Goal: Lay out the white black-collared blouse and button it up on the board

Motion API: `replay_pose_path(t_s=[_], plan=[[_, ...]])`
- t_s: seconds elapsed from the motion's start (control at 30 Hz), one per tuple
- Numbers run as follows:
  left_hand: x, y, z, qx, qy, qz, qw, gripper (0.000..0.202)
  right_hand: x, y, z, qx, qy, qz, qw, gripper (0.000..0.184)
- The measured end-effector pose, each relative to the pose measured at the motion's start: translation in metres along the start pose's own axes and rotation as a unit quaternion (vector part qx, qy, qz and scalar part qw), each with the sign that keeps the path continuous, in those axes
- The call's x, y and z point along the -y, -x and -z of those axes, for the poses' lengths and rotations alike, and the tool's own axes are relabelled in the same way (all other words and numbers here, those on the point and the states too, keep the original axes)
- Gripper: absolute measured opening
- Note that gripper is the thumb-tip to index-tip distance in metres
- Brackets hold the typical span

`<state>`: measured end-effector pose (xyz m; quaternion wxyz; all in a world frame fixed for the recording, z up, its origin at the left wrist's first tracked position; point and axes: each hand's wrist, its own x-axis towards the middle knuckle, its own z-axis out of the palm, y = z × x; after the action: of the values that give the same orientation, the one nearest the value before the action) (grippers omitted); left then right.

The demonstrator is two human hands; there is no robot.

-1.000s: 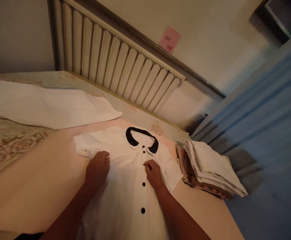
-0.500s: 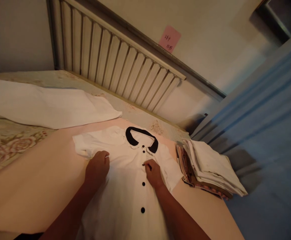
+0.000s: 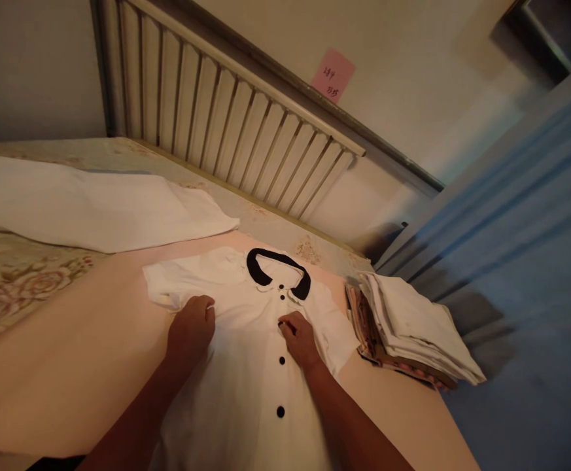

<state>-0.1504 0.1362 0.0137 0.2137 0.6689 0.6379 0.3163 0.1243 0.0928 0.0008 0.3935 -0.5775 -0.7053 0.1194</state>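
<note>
- Your left hand (image 3: 190, 330) lay flat, fingers loosely spread and gripping nothing, pressed on the chest of the white blouse (image 3: 246, 366) — by the look of it, to pin the cloth so it wouldn't slide.
- Your right hand (image 3: 299, 339) sat on the button line, fingertips (image 3: 284, 322) curled in and pinching at the placket where one of the black buttons (image 3: 282, 360) would be; I couldn't tell whether that button itself was in your grip, it was hidden under the fingers.
- The blouse lay face up and spread out on the pink sheet (image 3: 69, 366) of the bed, hem towards you, its black collar (image 3: 278, 273) at the far end, the short sleeve (image 3: 165, 288) just beyond your left hand.
- Just beside the blouse on your right, a stack of folded clothes (image 3: 413, 327) rested at the bed's edge.
- Farther left, a white cloth (image 3: 84, 209) stretched across the floral bedspread (image 3: 15, 288).
- Beyond stood the slatted headboard (image 3: 226, 124), a pink note (image 3: 333, 76) on the wall above it, and a blue curtain (image 3: 525, 261) to the right.
</note>
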Motion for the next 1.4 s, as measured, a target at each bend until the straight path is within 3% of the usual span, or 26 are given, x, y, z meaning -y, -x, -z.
replay_pose_path(t_s=[0.47,0.7,1.17,1.4], plan=[[-0.0012,0.0000,0.0010,-0.002,-0.002,0.001,1.000,0.024,0.0015,0.0009,-0.0012,-0.009,0.009,-0.022,1.000,0.011],[0.0016,0.0002,-0.0007,-0.005,-0.007,-0.009,1.000,0.023,0.0027,-0.0007,0.0006,-0.002,0.013,-0.012,1.000,0.019],[0.0003,0.0005,0.0002,-0.006,-0.006,-0.010,1.000,0.024,0.0027,-0.0010,-0.0007,-0.003,0.013,-0.006,1.000,0.017],[0.0012,0.0000,0.0002,-0.004,-0.002,-0.003,1.000,0.023,0.0020,-0.0002,-0.0026,-0.007,0.018,-0.022,1.000,0.008]])
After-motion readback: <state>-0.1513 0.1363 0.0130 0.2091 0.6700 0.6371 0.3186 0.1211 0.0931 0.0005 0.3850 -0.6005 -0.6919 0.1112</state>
